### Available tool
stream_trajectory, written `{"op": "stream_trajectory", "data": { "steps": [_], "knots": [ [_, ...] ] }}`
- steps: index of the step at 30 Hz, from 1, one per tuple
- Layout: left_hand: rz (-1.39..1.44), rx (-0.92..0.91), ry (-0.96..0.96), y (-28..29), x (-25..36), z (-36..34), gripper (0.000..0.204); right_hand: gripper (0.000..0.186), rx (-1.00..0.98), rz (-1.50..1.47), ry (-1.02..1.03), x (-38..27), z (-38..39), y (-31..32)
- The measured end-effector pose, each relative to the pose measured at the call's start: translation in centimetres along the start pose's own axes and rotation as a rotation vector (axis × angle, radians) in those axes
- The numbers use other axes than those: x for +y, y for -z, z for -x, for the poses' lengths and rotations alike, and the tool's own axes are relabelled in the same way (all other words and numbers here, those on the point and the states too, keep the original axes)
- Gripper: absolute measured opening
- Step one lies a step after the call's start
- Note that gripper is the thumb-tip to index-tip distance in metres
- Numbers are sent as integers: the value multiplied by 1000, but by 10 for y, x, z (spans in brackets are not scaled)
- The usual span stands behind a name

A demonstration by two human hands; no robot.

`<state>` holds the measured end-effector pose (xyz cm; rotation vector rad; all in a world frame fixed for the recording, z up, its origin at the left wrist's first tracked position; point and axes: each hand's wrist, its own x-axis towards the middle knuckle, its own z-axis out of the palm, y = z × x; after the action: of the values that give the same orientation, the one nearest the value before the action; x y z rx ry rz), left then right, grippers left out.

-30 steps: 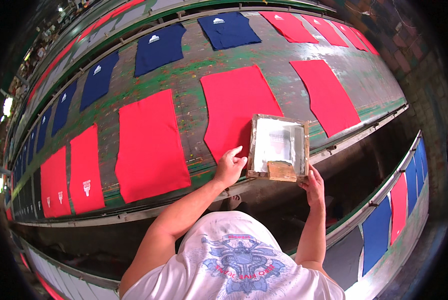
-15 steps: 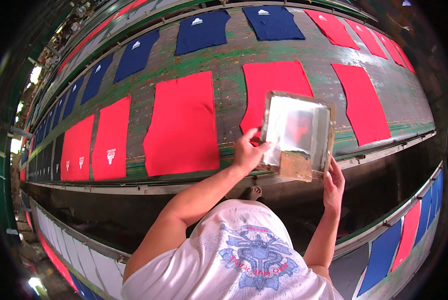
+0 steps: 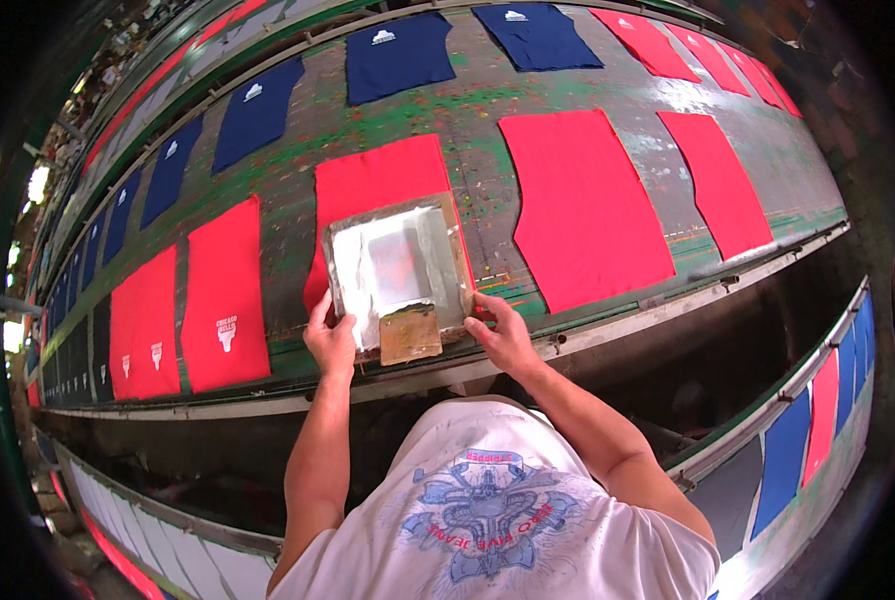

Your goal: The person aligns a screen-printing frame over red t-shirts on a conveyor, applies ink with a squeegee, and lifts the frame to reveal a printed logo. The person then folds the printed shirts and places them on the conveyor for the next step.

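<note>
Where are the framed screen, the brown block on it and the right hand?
Framed screen (image 3: 398,265), head view: on its pale centre panel.
Brown block (image 3: 410,335), head view: on its flat face.
Right hand (image 3: 505,338), head view: on the hand's middle.

A white short-sleeved T-shirt (image 3: 603,525) is being worn. Its front is being covered by a blue emblem (image 3: 483,510), crossed by curved red lettering (image 3: 520,530) and topped by a small banner (image 3: 494,457); forearms (image 3: 318,460) and hands (image 3: 334,345) are being left bare.
</note>
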<state>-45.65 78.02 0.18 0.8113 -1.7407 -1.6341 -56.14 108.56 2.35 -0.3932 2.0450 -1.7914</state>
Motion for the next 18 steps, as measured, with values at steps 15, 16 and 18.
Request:
{"op": "stream_trajectory", "data": {
  "steps": [15, 16, 18],
  "knots": [
    [38, -63, 55, 4, -31, 13, 67, 46, 216, 645, 157, -16, 30, -27],
    [34, -68, 23, 3, -31, 13, 67, 47, 152, 696, 307, -20, 37, -31],
    [5, -51, 10, 3, -33, 12, 68, 49, 0, 807, 591, -26, 47, -41]
  ]
}}
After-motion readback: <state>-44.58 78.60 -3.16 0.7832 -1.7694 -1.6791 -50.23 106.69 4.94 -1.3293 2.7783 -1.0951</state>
